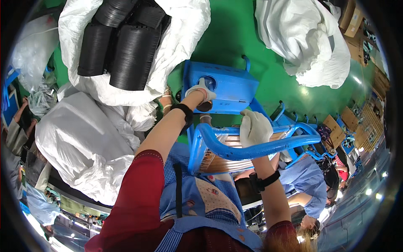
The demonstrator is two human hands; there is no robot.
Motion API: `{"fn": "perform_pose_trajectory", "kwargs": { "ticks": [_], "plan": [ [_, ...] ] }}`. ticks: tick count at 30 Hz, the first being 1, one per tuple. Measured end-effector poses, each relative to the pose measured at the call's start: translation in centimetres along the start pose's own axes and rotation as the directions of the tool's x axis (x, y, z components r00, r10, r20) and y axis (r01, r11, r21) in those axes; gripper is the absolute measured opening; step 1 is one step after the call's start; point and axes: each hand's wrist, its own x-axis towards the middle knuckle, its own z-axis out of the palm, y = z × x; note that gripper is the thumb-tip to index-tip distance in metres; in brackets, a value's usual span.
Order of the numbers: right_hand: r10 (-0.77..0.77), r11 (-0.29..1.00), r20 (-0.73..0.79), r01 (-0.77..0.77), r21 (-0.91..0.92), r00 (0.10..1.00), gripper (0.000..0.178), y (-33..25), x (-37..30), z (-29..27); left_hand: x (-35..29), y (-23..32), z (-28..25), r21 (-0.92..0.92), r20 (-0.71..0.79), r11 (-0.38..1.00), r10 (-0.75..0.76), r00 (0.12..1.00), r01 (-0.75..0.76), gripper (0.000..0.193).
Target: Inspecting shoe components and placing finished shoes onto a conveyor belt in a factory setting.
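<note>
My left hand [202, 93], in a white glove, is over the near left part of a blue box-like metal piece [235, 86], beside its round opening [210, 83]. Its fingers look bent, and whatever is in them is hidden. My right hand [254, 128], also gloved, has its fingers curled above the wooden slats [228, 156] of a blue tubular frame [252, 152]. The bent front tube crosses above my right wrist. I cannot make out anything within that hand. A small dark rounded thing [204, 106] shows just below my left hand.
At the upper left, a white sack [182, 46] holds black curved ribbed pieces [133, 56]. Another white sack [82, 138] lies nearer, and one more [304, 42] sits at the upper right. People [306, 185] and blue frames [283, 115] are to the right on the green floor [226, 29].
</note>
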Motion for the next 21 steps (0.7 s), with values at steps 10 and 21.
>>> {"fn": "perform_pose_trajectory", "kwargs": {
  "ticks": [10,21],
  "plan": [
    [-0.024,1.000,-0.034,0.024,-0.009,0.999,0.018,0.3,-0.1,0.2,-0.9,2.3,-1.1,0.129,0.048,0.992,0.002,0.999,-0.008,0.097],
    [-0.212,0.967,-0.047,0.202,-0.158,0.976,0.029,1.1,-0.3,2.5,-9.6,-10.8,-0.9,-0.264,-0.825,0.765,0.136,0.548,-0.587,0.045]
  ]
}}
